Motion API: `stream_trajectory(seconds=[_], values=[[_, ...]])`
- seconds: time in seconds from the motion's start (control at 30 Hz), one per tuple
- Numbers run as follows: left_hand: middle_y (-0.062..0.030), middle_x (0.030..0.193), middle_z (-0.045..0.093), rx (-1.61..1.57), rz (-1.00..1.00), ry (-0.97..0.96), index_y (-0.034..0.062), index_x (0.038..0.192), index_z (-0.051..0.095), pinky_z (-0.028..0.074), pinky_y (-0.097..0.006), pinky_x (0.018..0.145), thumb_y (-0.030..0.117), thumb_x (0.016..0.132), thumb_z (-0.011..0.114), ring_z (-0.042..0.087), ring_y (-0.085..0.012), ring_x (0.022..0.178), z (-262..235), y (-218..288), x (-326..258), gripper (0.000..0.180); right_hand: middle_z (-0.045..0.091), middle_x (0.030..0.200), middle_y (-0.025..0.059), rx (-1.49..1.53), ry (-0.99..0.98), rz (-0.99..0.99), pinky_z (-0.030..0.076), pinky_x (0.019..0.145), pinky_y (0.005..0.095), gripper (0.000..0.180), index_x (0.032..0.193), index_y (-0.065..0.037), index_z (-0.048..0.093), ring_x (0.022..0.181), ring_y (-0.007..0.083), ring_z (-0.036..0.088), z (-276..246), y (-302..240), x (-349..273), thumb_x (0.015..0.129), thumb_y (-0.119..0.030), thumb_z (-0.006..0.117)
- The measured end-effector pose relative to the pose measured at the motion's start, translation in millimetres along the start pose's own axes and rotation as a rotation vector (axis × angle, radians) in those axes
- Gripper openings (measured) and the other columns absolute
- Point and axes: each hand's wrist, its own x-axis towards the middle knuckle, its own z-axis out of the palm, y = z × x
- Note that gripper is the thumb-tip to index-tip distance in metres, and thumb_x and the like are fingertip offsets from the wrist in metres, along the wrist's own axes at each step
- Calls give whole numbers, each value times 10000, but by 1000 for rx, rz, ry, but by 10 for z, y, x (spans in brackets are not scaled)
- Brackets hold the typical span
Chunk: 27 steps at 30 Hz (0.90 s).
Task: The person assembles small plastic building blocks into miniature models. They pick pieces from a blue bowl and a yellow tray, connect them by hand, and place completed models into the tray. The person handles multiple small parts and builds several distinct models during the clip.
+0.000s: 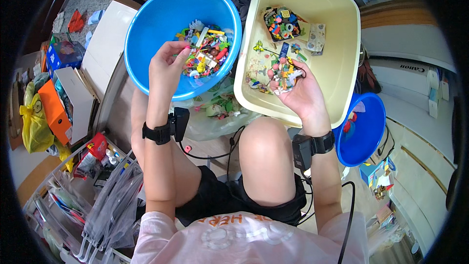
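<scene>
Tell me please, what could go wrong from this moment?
Small toys are heaped loosely on the right hand, so a tilt could spill some into the cream tub.
The left hand is over the blue basin; if it pinches anything tiny, which I cannot tell, that could drop and get lost among the mixed pieces.
A black cable from the left wristband loops beside the right knee and might snag when the arm moves.

Orange letters (233, 219) mark the pale shirt (234, 247), dark letters (413, 68) a white casing (393, 79).
</scene>
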Motion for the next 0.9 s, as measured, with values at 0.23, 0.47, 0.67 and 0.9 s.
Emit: stream_trajectory(seconds=[0.23,0.47,0.67,0.9], values=[[-50,1082,657,260,322,195,80,1094,671,463,-228,614,117,852,706,553,-82,682,392,319,-159,248,592,969,131,25,77,-64,480,788,384,257,1033,-29,576,984,320,555,22,-49,-22,959,-241,450],[-39,875,634,78,610,-227,67,932,702,421,-254,549,98,758,770,537,-132,667,1039,674,-557,190,614,968,149,117,61,-76,493,853,429,252,1021,-31,576,966,329,579,-39,-29,17,955,-237,447],[-55,843,624,157,666,-217,70,926,707,484,-277,571,125,728,799,601,-180,731,1265,660,-575,225,634,981,151,116,-18,-66,496,843,424,255,1043,-36,576,950,318,597,-128,-4,74,954,-238,448],[-87,794,590,152,802,-150,43,874,684,510,-364,656,67,739,749,620,-257,749,1338,621,-525,151,622,987,155,161,-51,-79,479,861,426,276,1016,-25,570,986,317,578,-167,-44,62,964,-240,405]])
